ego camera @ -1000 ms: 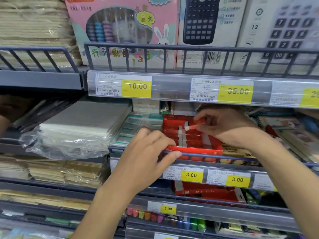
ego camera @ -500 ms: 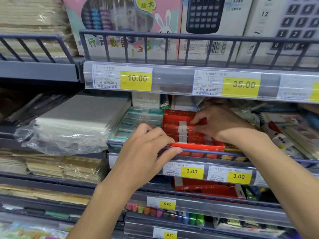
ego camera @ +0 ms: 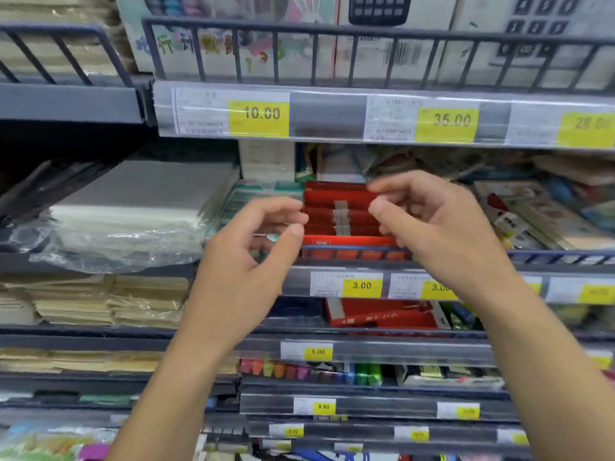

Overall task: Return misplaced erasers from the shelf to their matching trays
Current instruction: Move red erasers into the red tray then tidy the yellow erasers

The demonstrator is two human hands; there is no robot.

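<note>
A red tray (ego camera: 346, 242) of red-sleeved erasers with pale ends (ego camera: 341, 216) stands on the middle shelf behind a blue wire rail. Left of it is a green tray (ego camera: 266, 189) of green-sleeved erasers. My left hand (ego camera: 246, 257) hovers in front of the gap between the two trays. Its fingers and thumb curve loosely and nothing shows in them. My right hand (ego camera: 436, 224) hangs just in front of the red tray's right side, with thumb and forefinger apart and empty. The frame is motion-blurred.
A plastic-wrapped stack of sheets (ego camera: 133, 207) lies left of the trays, and mixed stationery packs (ego camera: 545, 207) lie to the right. Yellow price labels (ego camera: 362, 286) line the shelf edges. A shelf above holds calculator boxes behind a rail. Lower shelves carry highlighters (ego camera: 299, 369) and paper.
My right hand put the red eraser into the red tray and let go. My left hand came off the tray's front edge. Both hands drew back toward me.
</note>
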